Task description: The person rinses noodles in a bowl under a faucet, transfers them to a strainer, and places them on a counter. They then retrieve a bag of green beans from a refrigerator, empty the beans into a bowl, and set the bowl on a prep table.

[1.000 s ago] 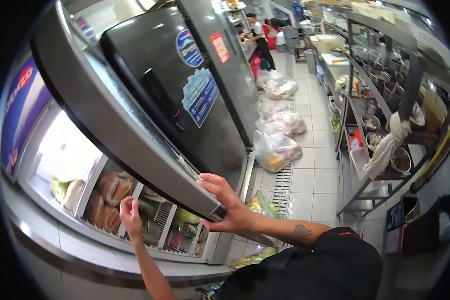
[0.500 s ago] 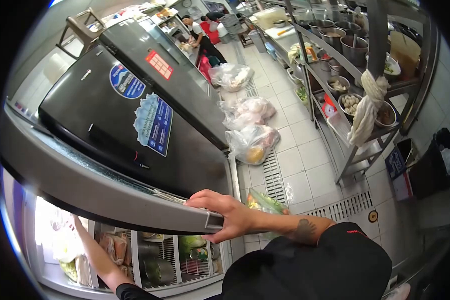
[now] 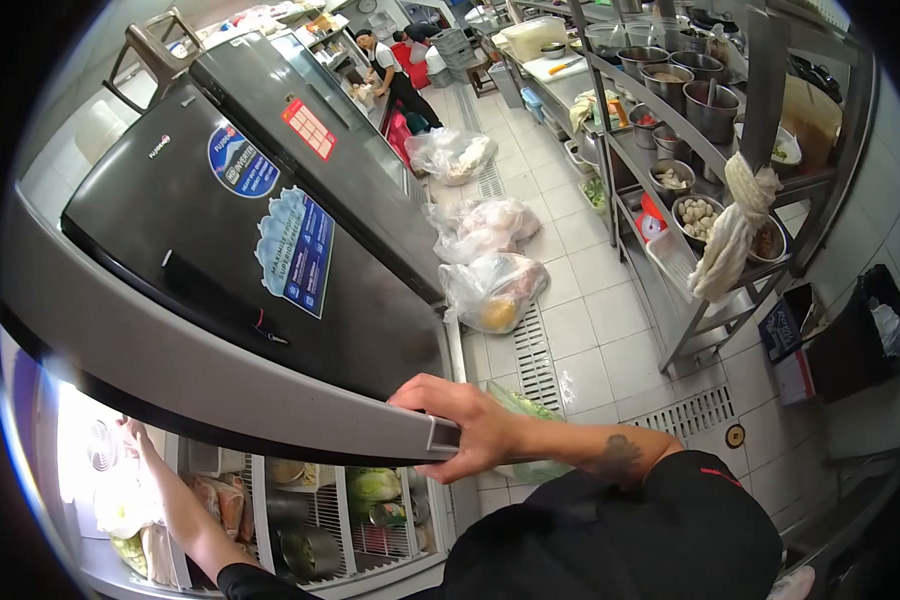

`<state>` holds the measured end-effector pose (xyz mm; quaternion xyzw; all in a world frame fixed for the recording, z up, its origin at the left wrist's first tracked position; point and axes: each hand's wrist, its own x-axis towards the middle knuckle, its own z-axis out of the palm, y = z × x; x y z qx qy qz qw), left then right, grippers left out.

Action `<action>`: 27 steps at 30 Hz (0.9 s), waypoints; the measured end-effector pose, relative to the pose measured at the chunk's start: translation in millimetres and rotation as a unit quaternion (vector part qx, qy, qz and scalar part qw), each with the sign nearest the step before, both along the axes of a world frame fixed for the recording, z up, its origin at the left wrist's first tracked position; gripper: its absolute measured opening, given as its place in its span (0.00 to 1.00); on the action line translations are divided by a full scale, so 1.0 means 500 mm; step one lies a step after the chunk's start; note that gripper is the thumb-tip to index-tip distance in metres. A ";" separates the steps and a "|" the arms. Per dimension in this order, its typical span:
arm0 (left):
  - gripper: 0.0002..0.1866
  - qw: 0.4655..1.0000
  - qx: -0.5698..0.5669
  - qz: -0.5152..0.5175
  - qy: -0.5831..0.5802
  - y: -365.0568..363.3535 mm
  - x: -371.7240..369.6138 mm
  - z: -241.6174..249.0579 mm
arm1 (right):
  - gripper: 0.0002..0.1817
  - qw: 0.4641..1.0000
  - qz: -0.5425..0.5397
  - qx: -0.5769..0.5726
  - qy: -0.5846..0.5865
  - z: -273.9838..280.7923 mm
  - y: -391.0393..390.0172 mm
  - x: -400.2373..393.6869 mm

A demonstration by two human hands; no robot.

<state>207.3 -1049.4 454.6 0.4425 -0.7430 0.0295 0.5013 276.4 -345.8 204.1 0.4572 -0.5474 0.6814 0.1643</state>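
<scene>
My right hand (image 3: 460, 425) is wrapped round the end of the grey-framed cooler door (image 3: 270, 377), fingers over the top edge and thumb below. Inside the lit cooler, my left hand (image 3: 133, 436) reaches up at the far left, close to a round white fan grille (image 3: 101, 445) and above a pale plastic bag (image 3: 120, 505). Glare washes out its fingers, so I cannot make out a grip. On the wire shelves (image 3: 330, 515) beside my left arm are bagged orange-brown food (image 3: 228, 505), metal pots (image 3: 308, 550) and a leafy green vegetable (image 3: 375, 485).
A dark fridge (image 3: 210, 240) stands behind the door. Several filled plastic bags (image 3: 492, 292) lie on the tiled floor along a drain grate (image 3: 538, 365). On the right is a metal rack (image 3: 705, 130) with pots and a hanging cloth (image 3: 735, 235). Further back, a person (image 3: 395, 80) stands at a counter.
My left hand has shifted slightly up and left inside the cooler, and the fan grille shows more clearly. My right hand keeps its hold on the door. The whole view has shifted a little.
</scene>
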 end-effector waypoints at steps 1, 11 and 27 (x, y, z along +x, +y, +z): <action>0.29 1.000 0.005 -0.001 0.006 -0.004 -0.001 -0.008 | 0.31 1.000 -0.002 0.001 0.001 0.000 0.000 -0.001; 0.13 0.941 -0.201 -0.227 0.154 0.060 0.142 -0.067 | 0.31 1.000 0.003 0.000 0.003 0.003 -0.006 0.005; 0.15 0.951 -0.155 -0.266 0.012 0.658 1.004 -0.508 | 0.33 0.999 -0.013 -0.009 -0.050 -0.017 -0.035 0.076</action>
